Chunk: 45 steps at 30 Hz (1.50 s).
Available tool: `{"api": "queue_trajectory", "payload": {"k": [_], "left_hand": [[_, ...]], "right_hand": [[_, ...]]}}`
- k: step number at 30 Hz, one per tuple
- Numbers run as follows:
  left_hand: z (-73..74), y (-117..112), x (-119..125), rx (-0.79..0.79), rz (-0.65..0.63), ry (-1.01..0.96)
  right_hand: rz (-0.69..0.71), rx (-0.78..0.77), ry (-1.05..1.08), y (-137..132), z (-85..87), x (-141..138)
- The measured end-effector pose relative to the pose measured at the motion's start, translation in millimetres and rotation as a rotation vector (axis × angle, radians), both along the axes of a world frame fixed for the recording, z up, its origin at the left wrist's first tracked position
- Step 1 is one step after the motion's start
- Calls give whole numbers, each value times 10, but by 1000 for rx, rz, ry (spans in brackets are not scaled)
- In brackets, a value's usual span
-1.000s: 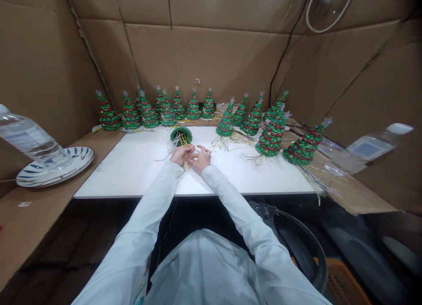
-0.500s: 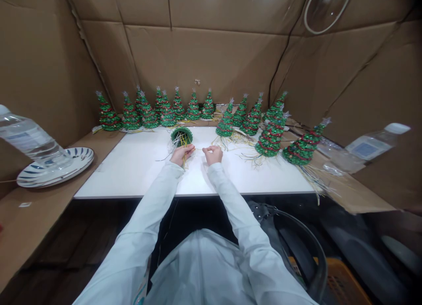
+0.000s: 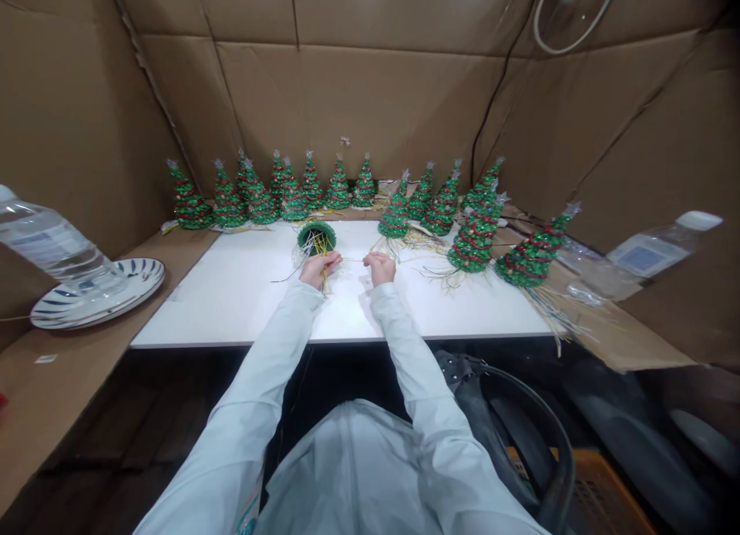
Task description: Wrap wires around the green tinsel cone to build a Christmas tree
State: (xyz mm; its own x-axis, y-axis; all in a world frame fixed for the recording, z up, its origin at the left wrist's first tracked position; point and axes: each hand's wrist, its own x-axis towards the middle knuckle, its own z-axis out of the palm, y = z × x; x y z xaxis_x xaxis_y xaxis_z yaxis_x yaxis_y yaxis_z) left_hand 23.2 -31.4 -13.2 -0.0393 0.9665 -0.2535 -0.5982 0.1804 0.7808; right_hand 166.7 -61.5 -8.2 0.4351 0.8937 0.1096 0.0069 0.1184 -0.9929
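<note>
Probably light, the green tree [image 3: 317, 228] lies left of centre on the white board [image 3: 231, 304]; its wires [image 3: 327, 243] look bendy, best pinched singly; the closed left hand [image 3: 317, 270] grips several; the right hand [image 3: 380, 268] pinches one strand [image 3: 354, 260].

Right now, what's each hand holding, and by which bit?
The left hand grips yellow wires partway along. The right hand seemingly pinches a thin strand; which part, I can't tell.

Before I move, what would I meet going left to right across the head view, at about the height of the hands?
Striped plate → left hand → right hand → leaning beaded tree → tilted clear bottle.
</note>
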Motion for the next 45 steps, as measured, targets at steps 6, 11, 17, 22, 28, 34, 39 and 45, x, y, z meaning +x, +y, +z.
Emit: {"api": "queue_trajectory", "payload": {"k": [6,11,17,22,28,34,39,45], "left_hand": [[30,-9,13,-34,21,-20],[27,1,-1,-4,30,2],[3,-13,12,11,10,-12],[-9,-38,19,52,11,-11],[-47,-23,16,84,-13,-18],[-62,-3,19,83,1,-12],[-25,-39,22,68,0,-14],[-6,-81,9,55,-39,9]], "right_hand": [[15,-71,358,30,39,32],[-151,-96,280,50,39,167],[-203,206,-556,-105,1,27],[-90,384,-818,-321,49,-279],[42,314,-972,-421,31,-574],[47,91,-917,-340,-38,-653],[7,41,-882,-286,-48,-603],[-160,62,-901,-242,-33,-495]]}}
